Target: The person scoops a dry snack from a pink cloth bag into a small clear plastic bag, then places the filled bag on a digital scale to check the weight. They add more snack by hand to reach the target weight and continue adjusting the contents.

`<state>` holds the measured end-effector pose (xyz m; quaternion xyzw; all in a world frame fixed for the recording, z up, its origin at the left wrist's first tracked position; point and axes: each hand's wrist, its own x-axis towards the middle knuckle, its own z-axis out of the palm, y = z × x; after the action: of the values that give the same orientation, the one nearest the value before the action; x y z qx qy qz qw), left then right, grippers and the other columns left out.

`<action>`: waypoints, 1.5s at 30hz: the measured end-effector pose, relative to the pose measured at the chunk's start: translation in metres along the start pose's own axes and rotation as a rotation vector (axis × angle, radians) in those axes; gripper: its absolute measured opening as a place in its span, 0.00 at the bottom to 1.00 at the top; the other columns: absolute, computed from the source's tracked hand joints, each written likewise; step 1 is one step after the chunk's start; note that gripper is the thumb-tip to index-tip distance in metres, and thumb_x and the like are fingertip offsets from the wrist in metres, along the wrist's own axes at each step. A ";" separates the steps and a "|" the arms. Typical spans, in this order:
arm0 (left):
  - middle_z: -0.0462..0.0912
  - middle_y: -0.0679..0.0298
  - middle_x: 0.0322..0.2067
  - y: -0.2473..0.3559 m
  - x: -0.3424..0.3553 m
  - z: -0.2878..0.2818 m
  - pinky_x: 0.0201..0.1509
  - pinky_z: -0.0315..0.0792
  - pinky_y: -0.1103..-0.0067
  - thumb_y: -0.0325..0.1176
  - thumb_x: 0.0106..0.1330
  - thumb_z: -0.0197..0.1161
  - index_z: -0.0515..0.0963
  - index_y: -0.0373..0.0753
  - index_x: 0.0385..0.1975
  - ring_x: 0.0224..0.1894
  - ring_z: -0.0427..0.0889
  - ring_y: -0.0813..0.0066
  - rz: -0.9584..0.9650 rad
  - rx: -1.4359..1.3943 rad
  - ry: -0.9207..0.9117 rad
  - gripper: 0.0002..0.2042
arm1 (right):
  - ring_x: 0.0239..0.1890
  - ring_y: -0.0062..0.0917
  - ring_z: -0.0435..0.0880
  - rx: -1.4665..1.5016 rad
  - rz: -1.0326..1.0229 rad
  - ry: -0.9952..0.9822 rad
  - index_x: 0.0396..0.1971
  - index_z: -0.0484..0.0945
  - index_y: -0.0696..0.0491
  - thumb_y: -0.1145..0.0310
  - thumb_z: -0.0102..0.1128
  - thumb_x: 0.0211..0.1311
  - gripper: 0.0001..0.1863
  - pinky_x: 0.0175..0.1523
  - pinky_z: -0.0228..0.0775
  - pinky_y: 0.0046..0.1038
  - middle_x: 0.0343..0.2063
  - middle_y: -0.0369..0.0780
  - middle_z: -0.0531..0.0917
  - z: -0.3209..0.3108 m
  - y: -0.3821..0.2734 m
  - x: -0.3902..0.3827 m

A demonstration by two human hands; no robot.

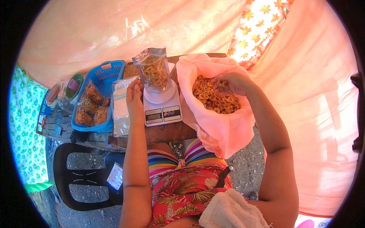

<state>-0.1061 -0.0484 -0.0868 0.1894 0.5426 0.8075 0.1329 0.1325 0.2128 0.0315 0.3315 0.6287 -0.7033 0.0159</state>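
Note:
A clear-fronted stand-up pouch [155,73] of golden-brown chips, which look like banana chips, stands upright on the round plate of a white kitchen scale [162,106]. My left hand [134,93] is beside the pouch's lower left side, its fingers pointing up and holding nothing that I can see. Whether the fingertips touch the pouch is unclear. To the right, a large heap of loose chips [215,99] fills a container lined with pink cloth [232,131]. Over this heap my right hand [234,83] is closed around a few chips [222,84].
Left of the scale lie flat empty pouches [121,108]. A blue plastic basket [107,72] holds several filled bags [90,105]. Round tubs [74,84] stand at the far left of the wooden table [152,136]. A black chair [85,176] is below; cloth sheets hang behind.

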 end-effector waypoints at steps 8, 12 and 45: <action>0.77 0.67 0.55 -0.005 0.009 -0.006 0.62 0.63 0.75 0.43 0.74 0.54 0.74 0.44 0.56 0.57 0.73 0.75 0.043 0.048 0.034 0.16 | 0.44 0.30 0.85 0.167 -0.051 -0.058 0.48 0.75 0.58 0.69 0.53 0.68 0.13 0.48 0.80 0.31 0.41 0.45 0.83 -0.017 0.018 0.006; 0.77 0.67 0.55 -0.006 0.007 -0.005 0.63 0.62 0.74 0.41 0.74 0.54 0.74 0.44 0.55 0.57 0.74 0.74 0.063 0.068 0.065 0.15 | 0.45 0.30 0.84 0.107 -0.127 -0.052 0.50 0.74 0.57 0.69 0.54 0.68 0.13 0.51 0.79 0.30 0.44 0.45 0.83 -0.021 0.026 0.011; 0.84 0.55 0.39 0.020 -0.057 0.137 0.45 0.78 0.78 0.19 0.64 0.59 0.77 0.29 0.47 0.41 0.85 0.70 0.318 0.375 -0.450 0.12 | 0.38 0.26 0.86 -0.607 -0.659 0.222 0.42 0.81 0.62 0.74 0.62 0.57 0.13 0.46 0.77 0.28 0.35 0.44 0.86 0.051 0.017 0.010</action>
<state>0.0067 0.0335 -0.0313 0.4666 0.6023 0.6421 0.0848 0.1096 0.1676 0.0112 0.1676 0.8760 -0.4152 -0.1795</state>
